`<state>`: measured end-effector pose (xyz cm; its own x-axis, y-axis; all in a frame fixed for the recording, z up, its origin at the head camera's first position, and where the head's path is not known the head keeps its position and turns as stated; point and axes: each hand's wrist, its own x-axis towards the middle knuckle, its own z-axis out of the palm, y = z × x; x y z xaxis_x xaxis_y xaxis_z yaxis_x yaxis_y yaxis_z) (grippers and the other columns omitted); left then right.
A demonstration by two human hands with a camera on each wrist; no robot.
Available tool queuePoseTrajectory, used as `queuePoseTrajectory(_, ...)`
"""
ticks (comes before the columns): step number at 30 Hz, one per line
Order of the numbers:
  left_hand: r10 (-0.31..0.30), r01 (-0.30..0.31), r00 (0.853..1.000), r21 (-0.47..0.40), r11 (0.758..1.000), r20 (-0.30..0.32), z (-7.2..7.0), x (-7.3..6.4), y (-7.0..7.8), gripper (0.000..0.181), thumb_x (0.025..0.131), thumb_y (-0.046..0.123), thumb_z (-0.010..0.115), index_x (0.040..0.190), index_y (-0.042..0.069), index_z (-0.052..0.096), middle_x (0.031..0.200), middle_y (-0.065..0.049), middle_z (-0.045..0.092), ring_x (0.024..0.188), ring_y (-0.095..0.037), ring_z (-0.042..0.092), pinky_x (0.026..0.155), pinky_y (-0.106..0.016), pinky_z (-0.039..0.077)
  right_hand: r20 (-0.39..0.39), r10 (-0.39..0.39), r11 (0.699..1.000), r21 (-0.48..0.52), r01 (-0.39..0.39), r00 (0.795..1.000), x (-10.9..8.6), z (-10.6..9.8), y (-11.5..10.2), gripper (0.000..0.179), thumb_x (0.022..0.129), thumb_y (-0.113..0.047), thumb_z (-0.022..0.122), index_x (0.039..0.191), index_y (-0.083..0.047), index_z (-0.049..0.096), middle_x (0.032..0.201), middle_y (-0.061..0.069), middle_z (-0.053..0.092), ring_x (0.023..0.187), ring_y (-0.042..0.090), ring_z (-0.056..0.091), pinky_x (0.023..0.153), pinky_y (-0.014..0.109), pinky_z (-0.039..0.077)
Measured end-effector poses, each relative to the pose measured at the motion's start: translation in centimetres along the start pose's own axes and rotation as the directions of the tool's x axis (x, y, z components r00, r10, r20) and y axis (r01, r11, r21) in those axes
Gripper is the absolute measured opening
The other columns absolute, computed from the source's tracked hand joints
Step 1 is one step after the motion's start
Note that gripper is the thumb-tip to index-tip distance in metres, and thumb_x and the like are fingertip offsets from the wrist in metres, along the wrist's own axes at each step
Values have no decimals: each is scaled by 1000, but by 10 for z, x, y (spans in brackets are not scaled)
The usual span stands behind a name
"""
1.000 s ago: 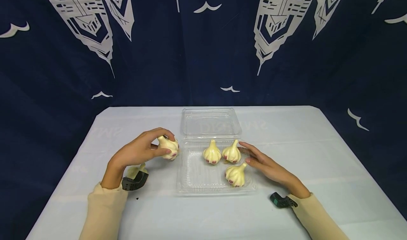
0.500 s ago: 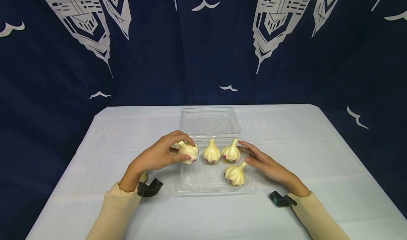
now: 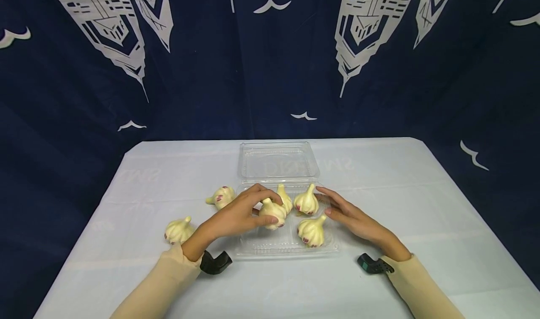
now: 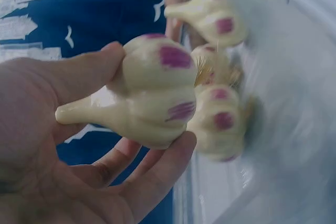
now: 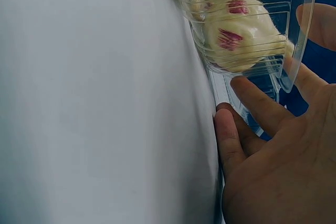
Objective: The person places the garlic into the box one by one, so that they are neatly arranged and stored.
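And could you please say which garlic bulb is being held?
The garlic bulb in the left hand; three other bulbs sit in the clear tray, two outside it.

Looked bright and diffuse over the white table point(image 3: 379, 206), dim over the navy backdrop point(image 3: 270, 65). Glinted in fine lines on the clear container point(image 5: 286, 81). Went hazy and out of focus rightward in the left wrist view. Darkened to grey beside the right hand point(image 5: 289, 156).
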<state>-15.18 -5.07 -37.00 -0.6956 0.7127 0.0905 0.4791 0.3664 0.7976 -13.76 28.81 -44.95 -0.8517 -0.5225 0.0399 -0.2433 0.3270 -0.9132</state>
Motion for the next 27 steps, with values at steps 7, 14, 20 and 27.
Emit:
queuePoseTrajectory(7,-4,3,1000,-53,999,-22,13,1,-2,28,88,10,77,113,15,66,115,-3,62,112,-20,56,91,-27,55,-4,-1,1000,3,1,1000,0,0,0,58,108,-15,44,160,-23,21,160,17,33,147,42,27,106,11,31)
queuePoseTrajectory(14,-13,11,999,-49,999,-51,24,2,-2,26,85,7,79,106,13,67,111,-1,67,111,-19,61,88,-26,56,-4,-10,1000,8,10,1000,0,0,1,58,108,-14,44,160,-23,21,160,17,34,147,41,28,106,12,32)
queuePoseTrajectory(20,20,-14,996,63,998,-84,31,0,-2,26,84,12,81,106,15,67,105,0,66,99,-16,60,81,-29,56,-4,-3,1000,-6,3,1000,0,0,0,58,108,-16,44,160,-24,21,161,15,32,147,41,27,106,11,31)
queuePoseTrajectory(27,1,9,996,113,994,-88,39,3,-2,27,85,13,80,108,14,67,105,-1,67,86,-19,61,79,-33,54,-4,2,1000,-15,-3,1000,0,0,-1,58,108,-17,44,160,-25,20,163,14,28,148,41,26,106,11,30)
